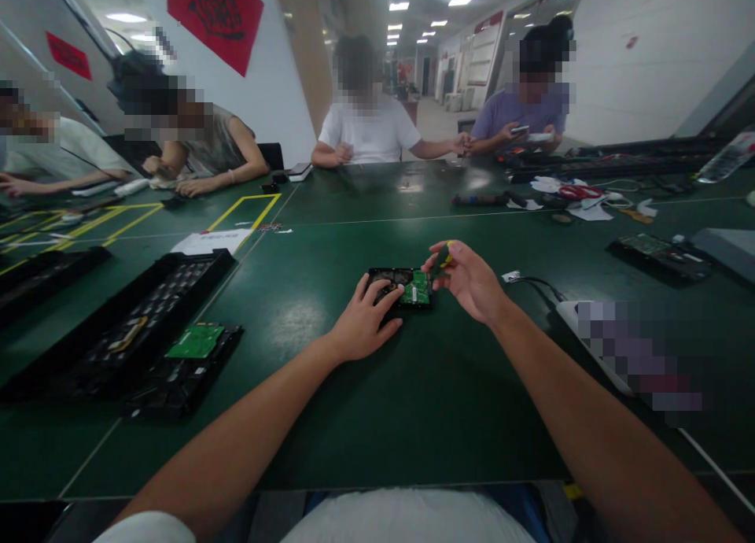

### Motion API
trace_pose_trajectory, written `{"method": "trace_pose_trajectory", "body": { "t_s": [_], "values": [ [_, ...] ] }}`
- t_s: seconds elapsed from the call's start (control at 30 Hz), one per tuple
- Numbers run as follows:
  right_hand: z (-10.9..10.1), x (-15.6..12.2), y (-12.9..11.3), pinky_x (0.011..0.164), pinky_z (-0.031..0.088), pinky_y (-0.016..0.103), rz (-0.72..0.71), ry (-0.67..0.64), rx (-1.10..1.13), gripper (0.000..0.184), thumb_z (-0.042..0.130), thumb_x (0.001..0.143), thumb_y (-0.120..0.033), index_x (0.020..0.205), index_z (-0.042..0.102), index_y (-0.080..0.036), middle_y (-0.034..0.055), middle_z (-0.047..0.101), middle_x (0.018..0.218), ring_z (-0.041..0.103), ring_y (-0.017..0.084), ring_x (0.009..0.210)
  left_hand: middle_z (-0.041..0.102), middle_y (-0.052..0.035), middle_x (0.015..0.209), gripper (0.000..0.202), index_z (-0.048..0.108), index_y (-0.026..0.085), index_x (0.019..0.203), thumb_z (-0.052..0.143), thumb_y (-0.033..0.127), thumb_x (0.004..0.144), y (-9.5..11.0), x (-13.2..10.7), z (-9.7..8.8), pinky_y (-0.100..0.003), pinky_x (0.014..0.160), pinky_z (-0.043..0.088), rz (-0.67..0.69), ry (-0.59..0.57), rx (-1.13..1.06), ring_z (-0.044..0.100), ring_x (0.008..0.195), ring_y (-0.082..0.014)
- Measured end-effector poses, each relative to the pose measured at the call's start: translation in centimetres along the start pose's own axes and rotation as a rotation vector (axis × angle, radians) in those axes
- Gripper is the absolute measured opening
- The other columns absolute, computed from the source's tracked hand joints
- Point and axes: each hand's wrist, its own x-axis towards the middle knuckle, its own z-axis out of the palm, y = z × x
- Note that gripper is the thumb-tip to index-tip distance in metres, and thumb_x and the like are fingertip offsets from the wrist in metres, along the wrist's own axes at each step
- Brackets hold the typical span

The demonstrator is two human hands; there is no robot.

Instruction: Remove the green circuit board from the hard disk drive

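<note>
A hard drive (416,289) with a green circuit board lies on the green table in front of me. My left hand (370,316) rests over its left side, fingers spread across the top and thumb apart from it near the front edge. Pinched in the fingers of my right hand (465,282) is a screwdriver (447,257) with a dark and yellow handle, held tilted at the drive's right end. Its tip is too small and blurred to make out, so I cannot tell whether it touches the drive.
At left lie a long black tray (147,315) and a black unit with a green board (194,342). A white device with a cable (590,334) and another drive (657,256) lie at right. Several people sit across the table (330,248); scraps and tools lie at the far right.
</note>
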Motion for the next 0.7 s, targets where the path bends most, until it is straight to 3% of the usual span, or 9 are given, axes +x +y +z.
{"method": "trace_pose_trajectory", "body": {
  "t_s": [0.17,0.4,0.7],
  "values": [
    [-0.08,0.06,-0.08,0.079,0.058,0.037,0.001,-0.012,0.024,0.031,0.07,0.092,-0.054,0.101,0.076,-0.026,0.0061,0.073,0.098,0.068,0.024,0.1,0.043,-0.0133,0.157,0.065,0.039,0.028,0.162,0.056,0.047,0.102,-0.06,0.02,-0.02,-0.067,0.132,0.018,0.011,0.005,-0.02,0.029,0.157,-0.0408],
    [-0.13,0.38,0.41,0.091,0.058,0.042,0.032,0.019,0.112,0.045,0.066,0.091,-0.068,0.092,0.075,-0.025,0.0056,0.073,0.092,0.071,0.026,0.098,0.044,-0.0137,0.157,0.066,0.038,0.027,0.162,0.057,0.046,0.102,-0.09,0.08,0.0,-0.066,0.132,0.015,0.024,0.003,0.004,0.032,0.156,-0.0395],
    [-0.4,0.5,0.53,0.088,0.059,0.041,0.037,0.046,0.111,0.039,0.073,0.089,-0.061,0.091,0.072,-0.023,0.0062,0.074,0.09,0.072,0.026,0.097,0.046,-0.0146,0.155,0.065,0.039,0.025,0.161,0.056,0.046,0.103,-0.04,0.14,0.07,-0.065,0.133,0.016,0.036,0.021,0.024,0.034,0.155,-0.0384]
  ]
}}
